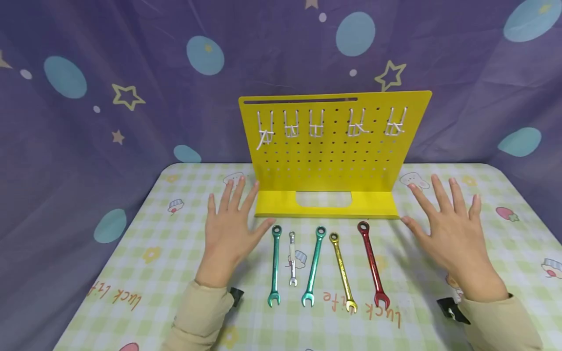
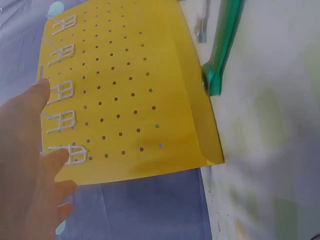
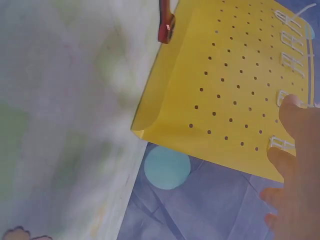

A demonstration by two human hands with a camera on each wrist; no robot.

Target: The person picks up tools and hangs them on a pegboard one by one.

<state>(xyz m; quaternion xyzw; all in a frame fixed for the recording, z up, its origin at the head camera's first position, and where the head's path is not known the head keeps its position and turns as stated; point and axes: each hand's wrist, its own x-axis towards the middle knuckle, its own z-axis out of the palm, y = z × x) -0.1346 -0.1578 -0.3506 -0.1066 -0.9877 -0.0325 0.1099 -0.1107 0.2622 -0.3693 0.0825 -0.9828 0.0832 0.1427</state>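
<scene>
Five wrenches lie in a row in front of a yellow pegboard (image 1: 325, 165). From left to right they are a green wrench (image 1: 275, 265), a small silver wrench (image 1: 292, 258), another green wrench (image 1: 314, 265), a gold wrench (image 1: 343, 270) and a red wrench (image 1: 373, 263). My left hand (image 1: 232, 224) is spread with straight fingers left of the row, its thumb tip close to the first green wrench's ring end. On the other side my right hand (image 1: 452, 229) is likewise spread, right of the red wrench. Neither hand holds anything.
Several white wire hooks (image 1: 316, 123) line the upper part of the pegboard, which stands at the table's back. A checked cloth (image 1: 175, 253) covers the table. Behind hangs a purple curtain (image 1: 281, 58) with stars and blue ovals.
</scene>
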